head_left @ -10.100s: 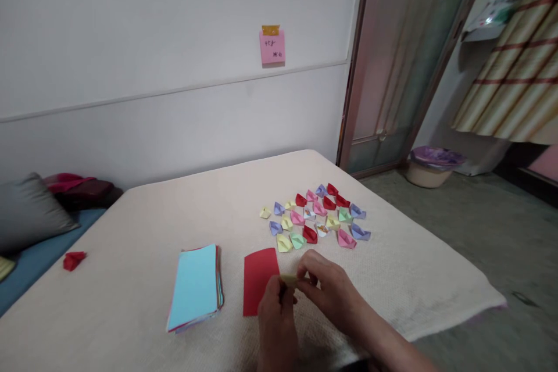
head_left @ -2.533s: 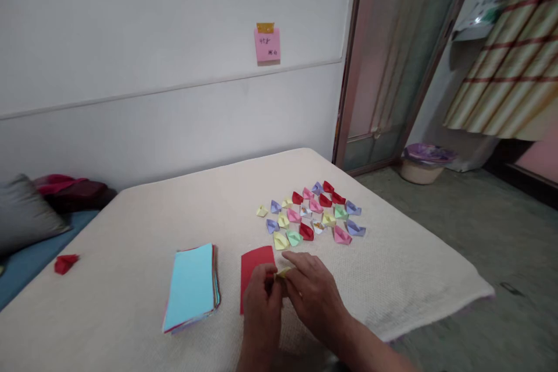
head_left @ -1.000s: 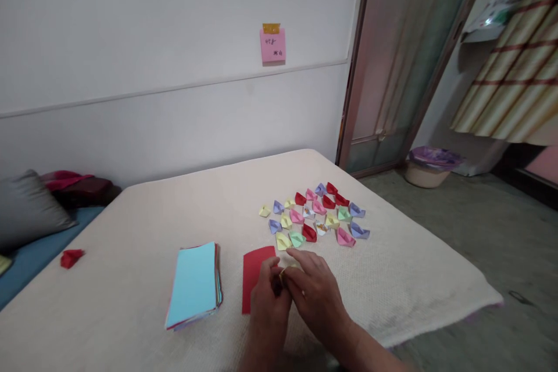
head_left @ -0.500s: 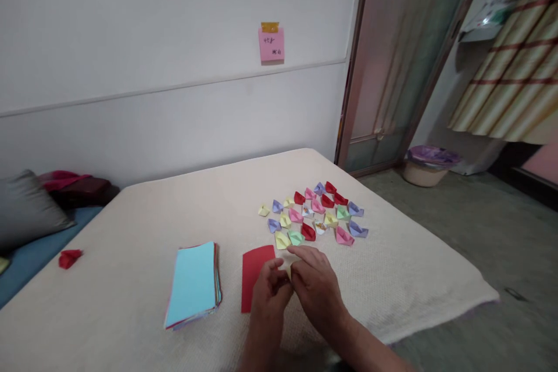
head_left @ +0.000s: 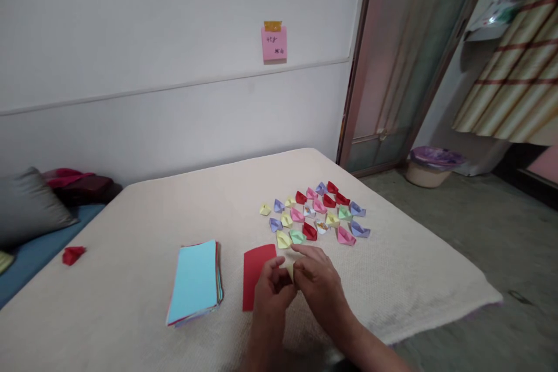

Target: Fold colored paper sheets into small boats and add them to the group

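My left hand (head_left: 271,288) and my right hand (head_left: 317,285) meet low in the middle, both pinched on a small folded yellow paper piece (head_left: 288,266). Under my left hand lies a flat red paper sheet (head_left: 255,270). To its left sits a stack of coloured paper (head_left: 195,282) with a light blue sheet on top. Beyond my hands, several small folded paper shapes (head_left: 316,218) in red, pink, yellow, purple and green are laid out in rows.
Everything rests on a cream cloth-covered surface (head_left: 131,244) whose edge drops off at the right. A lone red folded piece (head_left: 72,254) lies on the blue surface at left by a grey cushion (head_left: 26,206). A basin (head_left: 431,165) stands on the floor.
Both hands have kept working the yellow piece in the same spot, with fingers shifting slightly. The view wobbled a little.
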A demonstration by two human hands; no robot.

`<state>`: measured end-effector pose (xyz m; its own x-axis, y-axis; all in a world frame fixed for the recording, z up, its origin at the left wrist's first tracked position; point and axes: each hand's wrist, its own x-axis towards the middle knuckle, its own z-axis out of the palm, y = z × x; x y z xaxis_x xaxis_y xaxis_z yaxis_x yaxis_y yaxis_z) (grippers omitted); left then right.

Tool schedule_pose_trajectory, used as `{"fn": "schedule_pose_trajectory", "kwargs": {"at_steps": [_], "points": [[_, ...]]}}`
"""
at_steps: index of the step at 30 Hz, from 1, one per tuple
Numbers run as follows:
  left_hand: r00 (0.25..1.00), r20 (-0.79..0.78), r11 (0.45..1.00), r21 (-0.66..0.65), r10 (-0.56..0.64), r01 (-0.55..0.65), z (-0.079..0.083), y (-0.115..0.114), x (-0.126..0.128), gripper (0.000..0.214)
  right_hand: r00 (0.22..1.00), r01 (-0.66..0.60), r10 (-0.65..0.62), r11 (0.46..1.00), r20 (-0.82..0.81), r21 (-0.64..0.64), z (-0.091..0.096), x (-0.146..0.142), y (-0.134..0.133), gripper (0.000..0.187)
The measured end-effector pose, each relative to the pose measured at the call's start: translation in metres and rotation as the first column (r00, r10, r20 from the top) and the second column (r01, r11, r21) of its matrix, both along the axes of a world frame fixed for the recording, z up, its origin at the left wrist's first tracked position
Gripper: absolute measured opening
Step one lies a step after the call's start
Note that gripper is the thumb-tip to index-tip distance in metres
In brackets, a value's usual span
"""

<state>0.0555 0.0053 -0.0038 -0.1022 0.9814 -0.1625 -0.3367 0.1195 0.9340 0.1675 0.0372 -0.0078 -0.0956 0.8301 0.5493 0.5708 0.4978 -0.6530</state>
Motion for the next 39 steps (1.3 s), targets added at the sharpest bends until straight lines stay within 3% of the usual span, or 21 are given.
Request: {"fn": "schedule_pose_trajectory", "kwargs": {"at_steps": [3, 7, 14, 20, 28, 32, 39], "points": [[0.998, -0.059, 0.996, 0.082, -0.011, 0.016, -0.002, -0.001, 0.005, 0.049, 0.999, 0.035, -0.036, 0.999, -0.029, -0.028, -0.001, 0.001, 0.000, 0.024], [0.988, -0.137, 0.996, 0.077, 0.065, -0.055, -0.008, -0.001, 0.008, 0.044, 0.999, 0.012, -0.016, 0.995, -0.042, -0.098, 0.002, -0.001, -0.002, 0.022], [0.990, -0.100, 0.993, 0.062, 0.102, -0.096, 0.003, 0.003, -0.010, 0.020, 0.984, -0.118, 0.100, 0.986, -0.147, -0.121, 0.012, 0.005, -0.001, 0.020], [0.997, -0.001, 0.996, 0.041, 0.083, -0.082, 0.006, 0.001, -0.013, 0.012, 0.963, -0.203, 0.190, 0.978, -0.189, -0.048, 0.011, 0.010, 0.002, 0.021], [1.000, -0.011, 0.999, 0.029, 0.017, -0.017, 0.005, 0.004, -0.018, 0.012, 0.972, -0.235, 0.235, 0.968, 0.008, 0.089, 0.011, 0.015, 0.005, 0.035], [0.998, -0.057, 0.999, 0.039, -0.030, 0.032, 0.003, 0.004, -0.024, 0.014, 0.949, -0.295, 0.285, 0.954, 0.134, 0.054, 0.015, 0.019, 0.005, 0.034], [1.000, -0.006, 0.998, 0.064, -0.021, 0.021, 0.007, 0.005, -0.022, 0.024, 0.964, -0.255, 0.245, 0.963, 0.108, 0.089, 0.015, 0.018, 0.005, 0.022]]}}
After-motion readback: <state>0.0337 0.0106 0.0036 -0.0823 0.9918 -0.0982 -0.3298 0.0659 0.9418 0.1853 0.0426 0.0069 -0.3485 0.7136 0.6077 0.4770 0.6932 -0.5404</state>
